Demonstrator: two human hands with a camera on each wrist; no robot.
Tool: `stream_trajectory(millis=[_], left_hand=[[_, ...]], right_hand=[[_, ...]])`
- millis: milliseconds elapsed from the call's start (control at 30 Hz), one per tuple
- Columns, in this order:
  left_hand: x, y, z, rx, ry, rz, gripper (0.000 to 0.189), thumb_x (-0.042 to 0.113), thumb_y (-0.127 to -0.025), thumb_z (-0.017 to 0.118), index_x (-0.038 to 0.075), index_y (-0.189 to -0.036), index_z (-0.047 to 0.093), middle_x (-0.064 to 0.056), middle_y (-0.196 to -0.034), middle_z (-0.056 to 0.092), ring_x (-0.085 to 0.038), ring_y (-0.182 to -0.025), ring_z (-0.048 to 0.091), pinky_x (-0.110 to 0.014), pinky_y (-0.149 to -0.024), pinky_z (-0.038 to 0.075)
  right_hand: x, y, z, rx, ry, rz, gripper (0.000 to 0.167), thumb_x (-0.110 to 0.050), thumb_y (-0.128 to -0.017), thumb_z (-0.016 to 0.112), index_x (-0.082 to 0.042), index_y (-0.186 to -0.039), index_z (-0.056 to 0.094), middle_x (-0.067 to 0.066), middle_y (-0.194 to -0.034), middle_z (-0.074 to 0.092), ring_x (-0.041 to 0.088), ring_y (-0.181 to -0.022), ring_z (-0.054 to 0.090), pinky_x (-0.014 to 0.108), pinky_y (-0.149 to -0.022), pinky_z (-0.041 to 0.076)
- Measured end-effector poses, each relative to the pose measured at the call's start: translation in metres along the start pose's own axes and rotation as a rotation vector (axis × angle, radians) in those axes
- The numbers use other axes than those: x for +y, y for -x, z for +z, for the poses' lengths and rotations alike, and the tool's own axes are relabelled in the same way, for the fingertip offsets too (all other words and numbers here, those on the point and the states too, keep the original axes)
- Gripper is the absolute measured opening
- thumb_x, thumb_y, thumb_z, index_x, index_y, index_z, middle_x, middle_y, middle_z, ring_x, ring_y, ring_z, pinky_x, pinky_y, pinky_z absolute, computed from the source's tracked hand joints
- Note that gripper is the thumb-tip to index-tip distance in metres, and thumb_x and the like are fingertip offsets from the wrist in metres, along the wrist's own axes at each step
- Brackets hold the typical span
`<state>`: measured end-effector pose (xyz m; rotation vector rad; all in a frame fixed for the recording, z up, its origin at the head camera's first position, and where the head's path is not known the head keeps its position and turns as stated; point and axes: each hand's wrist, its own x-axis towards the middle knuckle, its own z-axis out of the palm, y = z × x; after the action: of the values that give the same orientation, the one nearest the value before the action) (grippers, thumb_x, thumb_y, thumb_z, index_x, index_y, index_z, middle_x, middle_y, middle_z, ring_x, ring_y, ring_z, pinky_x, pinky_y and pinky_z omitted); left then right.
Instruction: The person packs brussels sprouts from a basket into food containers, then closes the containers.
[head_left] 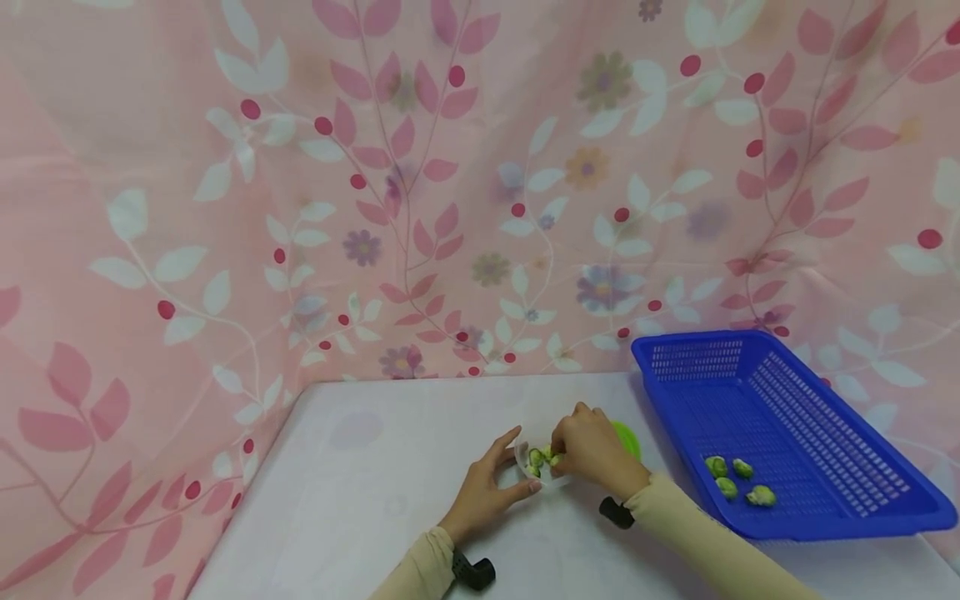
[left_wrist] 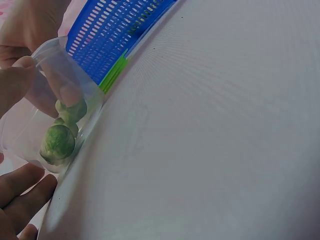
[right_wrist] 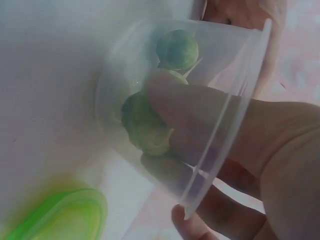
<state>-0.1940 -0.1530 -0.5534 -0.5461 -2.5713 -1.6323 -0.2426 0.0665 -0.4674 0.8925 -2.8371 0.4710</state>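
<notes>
A clear plastic tub (head_left: 553, 481) stands on the table with several Brussels sprouts (left_wrist: 57, 143) inside. My left hand (head_left: 483, 493) holds the tub at its side, thumb and fingers spread around the wall. From above, my right hand (head_left: 595, 446) reaches into the tub. In the right wrist view its thumb and a finger pinch a Brussels sprout (right_wrist: 145, 125) near the bottom, seen hazily through the plastic wall. A second sprout (right_wrist: 177, 50) lies beside it.
A blue perforated basket (head_left: 832, 528) sits on the right side of the white table (head_left: 360, 483), with several Brussels sprouts (head_left: 761, 497) in its near left corner. A bright green round plastic piece (head_left: 628, 439) lies between tub and basket. A flowered pink curtain (head_left: 450, 208) hangs behind.
</notes>
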Motion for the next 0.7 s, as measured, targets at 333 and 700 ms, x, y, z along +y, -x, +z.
stream_trajectory(millis=[333, 700], left_hand=[[-0.0009, 0.0013, 0.0006, 0.005, -0.020, 0.004, 0.087, 0.043, -0.093, 0.082, 0.036, -0.165, 0.034, -0.010, -0.147, 0.066, -0.024, -0.137, 0.063, -0.049, -0.118, 0.046], [-0.0038, -0.0013, 0.0013, 0.013, -0.004, 0.022, 0.087, 0.043, -0.093, 0.083, 0.032, -0.165, 0.036, -0.009, -0.146, 0.067, -0.023, -0.136, 0.064, -0.051, -0.119, 0.044]], right_hand=[[-0.0094, -0.0020, 0.0022, 0.029, 0.061, 0.003, 0.027, -0.014, -0.059, 0.104, -0.014, -0.065, 0.078, -0.004, -0.064, 0.065, 0.022, -0.075, 0.050, 0.044, -0.074, 0.041], [-0.0097, -0.0078, 0.0080, 0.044, 0.147, -0.002, 0.033, -0.017, -0.053, 0.107, -0.016, -0.061, 0.075, -0.004, -0.062, 0.062, 0.022, -0.076, 0.050, 0.047, -0.079, 0.041]])
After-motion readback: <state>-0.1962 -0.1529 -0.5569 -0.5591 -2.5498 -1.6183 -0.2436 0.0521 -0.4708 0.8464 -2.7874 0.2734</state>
